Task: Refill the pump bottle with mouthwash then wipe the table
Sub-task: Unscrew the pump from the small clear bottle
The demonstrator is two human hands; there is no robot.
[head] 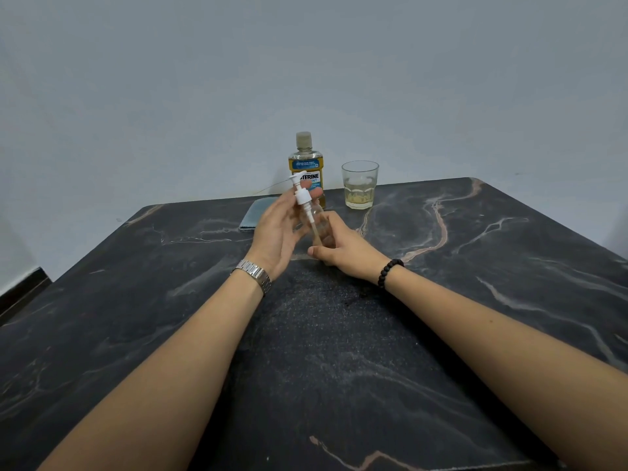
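Right hand (343,248) grips the clear bottle (317,229) steady; left hand (278,229) pinches the pump (300,192), lifted to open the neck. Mouthwash (307,168) waits at twelve o'clock.

Wall (306,62): plain pale grey, beyond the hands.
Surface (339,351): black marble, pale and tan veins, under the hands.

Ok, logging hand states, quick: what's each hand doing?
Left hand: pinches the white pump head.
Right hand: grips the clear pump bottle.
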